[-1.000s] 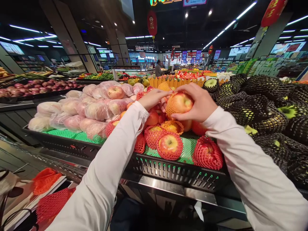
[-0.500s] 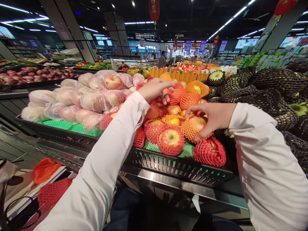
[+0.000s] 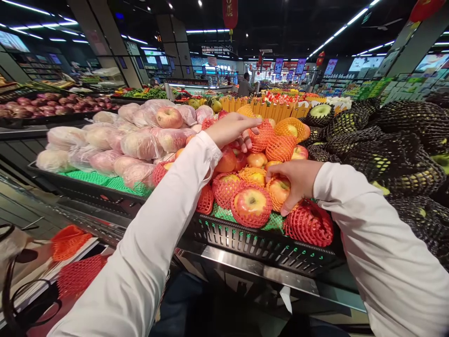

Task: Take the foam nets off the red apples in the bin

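My right hand (image 3: 296,180) is closed around an apple in an orange foam net (image 3: 279,190), thumb in front and fingers over its top. This apple sits at the right front of the pile, beside a large apple in a pink foam net (image 3: 251,206) and an apple in a red foam net (image 3: 309,223). Over the back left of the pile is my left hand (image 3: 235,129), its fingers stretched forward and slightly bent, with nothing held. Beneath its fingertips are bare red apples (image 3: 226,160) and an apple in a reddish-orange net (image 3: 261,135); contact is unclear.
A black slatted crate (image 3: 259,248) with green matting holds the pile. Plastic-wrapped apples (image 3: 140,144) lie left, fruit in black nets (image 3: 396,154) right. Loose foam nets (image 3: 69,242) lie at lower left. A person (image 3: 244,85) stands far back.
My right hand has moved left and slightly down with the orange-netted apple, bringing it closer to its neighbours. My left hand stays over the same apples. The view has shifted slightly.
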The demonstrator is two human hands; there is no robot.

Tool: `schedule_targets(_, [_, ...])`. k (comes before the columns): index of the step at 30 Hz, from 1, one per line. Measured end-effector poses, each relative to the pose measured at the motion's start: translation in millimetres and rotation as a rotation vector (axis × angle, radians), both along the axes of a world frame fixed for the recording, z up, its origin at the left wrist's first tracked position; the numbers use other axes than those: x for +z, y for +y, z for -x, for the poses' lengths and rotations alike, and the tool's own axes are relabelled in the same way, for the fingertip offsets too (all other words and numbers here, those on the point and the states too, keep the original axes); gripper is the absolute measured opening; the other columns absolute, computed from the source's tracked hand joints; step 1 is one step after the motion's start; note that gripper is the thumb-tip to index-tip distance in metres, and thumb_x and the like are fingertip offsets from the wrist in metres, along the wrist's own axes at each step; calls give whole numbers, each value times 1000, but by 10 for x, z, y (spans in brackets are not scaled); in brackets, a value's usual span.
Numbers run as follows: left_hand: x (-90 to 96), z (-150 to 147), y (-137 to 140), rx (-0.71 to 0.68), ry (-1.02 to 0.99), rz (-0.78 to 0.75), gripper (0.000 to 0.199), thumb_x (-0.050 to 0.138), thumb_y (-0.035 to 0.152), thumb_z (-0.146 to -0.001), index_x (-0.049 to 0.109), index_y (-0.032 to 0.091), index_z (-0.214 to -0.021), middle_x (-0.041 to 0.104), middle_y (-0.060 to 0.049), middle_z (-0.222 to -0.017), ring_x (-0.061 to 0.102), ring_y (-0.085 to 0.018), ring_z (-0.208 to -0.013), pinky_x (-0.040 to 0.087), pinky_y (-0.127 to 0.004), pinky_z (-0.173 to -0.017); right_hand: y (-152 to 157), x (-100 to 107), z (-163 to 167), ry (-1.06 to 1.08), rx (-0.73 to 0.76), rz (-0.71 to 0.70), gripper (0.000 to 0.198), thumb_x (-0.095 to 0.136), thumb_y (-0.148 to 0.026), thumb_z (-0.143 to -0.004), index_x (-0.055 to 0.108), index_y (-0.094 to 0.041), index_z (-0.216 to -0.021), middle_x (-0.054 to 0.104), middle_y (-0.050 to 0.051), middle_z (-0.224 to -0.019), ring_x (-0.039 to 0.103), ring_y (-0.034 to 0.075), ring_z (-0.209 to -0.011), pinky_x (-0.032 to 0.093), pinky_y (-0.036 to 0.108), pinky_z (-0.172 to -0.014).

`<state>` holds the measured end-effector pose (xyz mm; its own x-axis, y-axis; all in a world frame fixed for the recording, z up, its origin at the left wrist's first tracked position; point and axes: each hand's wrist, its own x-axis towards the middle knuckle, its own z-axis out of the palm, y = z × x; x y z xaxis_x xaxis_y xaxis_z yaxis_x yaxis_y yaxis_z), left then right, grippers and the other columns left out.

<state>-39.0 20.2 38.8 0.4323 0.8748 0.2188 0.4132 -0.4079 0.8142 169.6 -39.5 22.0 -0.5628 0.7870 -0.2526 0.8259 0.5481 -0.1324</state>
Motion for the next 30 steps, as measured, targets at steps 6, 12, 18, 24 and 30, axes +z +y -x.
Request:
schedule_targets(6, [74, -52, -128, 122, -85, -450, 29, 43, 34, -102, 58, 12, -89, 58, -4, -67, 57, -12, -59, 45, -26, -65, -24, -55, 171, -97, -147, 76, 80, 115, -26, -45, 63, -18, -105, 54, -3, -81, 57, 29, -80, 38, 25, -61])
schedule_targets(12, [90, 193, -682, 494, 609, -589, 47, 51, 56, -94, 64, 12, -102, 64, -14, -100, 62, -28, -97, 47, -42, -90, 82, -149, -177, 195, 50, 97, 76, 113, -40, -56, 70, -19, -116, 59, 1, -101, 59, 32, -97, 49, 32, -84])
schedule_targets(18, [-374, 319, -1028, 539, 689, -375, 71, 65, 43, -90, 37, 14, -148, 50, -20, -128, 56, -35, -115, 45, -46, -98, 158, 19, -435, 344, 130, 74, 58, 100, -52, -82, 75, -19, -122, 61, 0, -105, 60, 27, -100, 51, 24, -85])
schedule_targets(24, [-502, -53, -1082, 440, 270, -623, 71, 83, 33, -68, 45, 12, -125, 59, -10, -119, 56, -28, -107, 47, -43, -95, 179, 129, -280, 538, 103, -352, 6, 77, -9, -94, 75, -14, -91, 61, -3, -83, 62, 18, -75, 46, 23, -67])
schedule_targets(30, [-629, -465, -1022, 282, 359, -445, 68, 73, 41, -81, 46, 12, -136, 54, -14, -124, 53, -31, -117, 44, -46, -102, 236, 11, -132, 695, 36, -510, 16, 70, -3, -99, 71, -14, -87, 59, -5, -79, 59, 15, -69, 42, 24, -64])
